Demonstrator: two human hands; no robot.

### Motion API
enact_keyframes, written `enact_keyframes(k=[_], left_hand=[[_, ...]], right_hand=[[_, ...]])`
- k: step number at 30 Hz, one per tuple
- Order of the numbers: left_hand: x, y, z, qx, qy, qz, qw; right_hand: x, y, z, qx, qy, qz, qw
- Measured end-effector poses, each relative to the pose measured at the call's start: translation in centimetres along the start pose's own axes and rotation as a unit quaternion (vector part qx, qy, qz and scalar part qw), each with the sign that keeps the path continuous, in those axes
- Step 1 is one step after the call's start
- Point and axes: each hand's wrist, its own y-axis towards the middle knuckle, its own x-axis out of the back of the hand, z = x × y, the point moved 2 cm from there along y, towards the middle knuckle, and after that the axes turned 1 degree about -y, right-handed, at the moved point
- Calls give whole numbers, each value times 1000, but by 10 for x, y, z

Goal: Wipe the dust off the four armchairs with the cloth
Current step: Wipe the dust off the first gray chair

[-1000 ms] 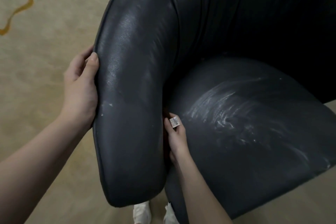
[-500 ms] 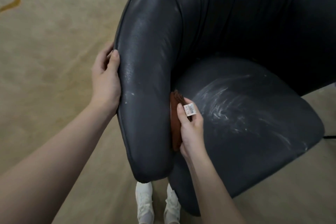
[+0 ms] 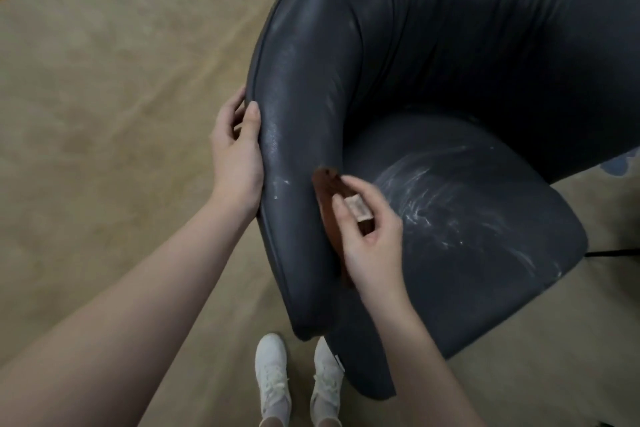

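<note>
A dark leather armchair (image 3: pixel 433 80) fills the right of the head view, its seat streaked with white dust. My left hand (image 3: pixel 235 163) grips the outer edge of the near armrest, thumb on top. My right hand (image 3: pixel 367 232) holds a reddish-brown cloth (image 3: pixel 327 191) with a small white label against the inner side of that armrest, just above the seat. Part of the cloth is hidden under my fingers.
Beige carpet (image 3: pixel 104 114) covers the floor to the left and in front. My two white shoes (image 3: pixel 298 381) stand right at the chair's front corner. A thin black bar (image 3: pixel 613 252) sticks out at the chair's right.
My right hand has risen out of the gap between armrest and seat, bringing more of the cloth into sight. The view has shifted so the chair sits further right.
</note>
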Motion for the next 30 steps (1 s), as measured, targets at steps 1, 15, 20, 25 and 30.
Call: enact_keyframes(k=[1,15,20,25,30], left_hand=[[0,-1,0,6,-8,3,1000],[11,1,-7,86,-115,47,989],[26,-8,-5,97,-110,72,987],[35,-27,1,97,-75,83,989],[39,-41,6,98,-80,53,991]], right_hand=[[-1,7,1,1,-10,-9,1000],[-25,71,34,218,-222,116,943],[-38,51,33,303,-305,259,865],[-15,41,39,319,-271,350,838],[-26,56,35,334,-266,329,842]])
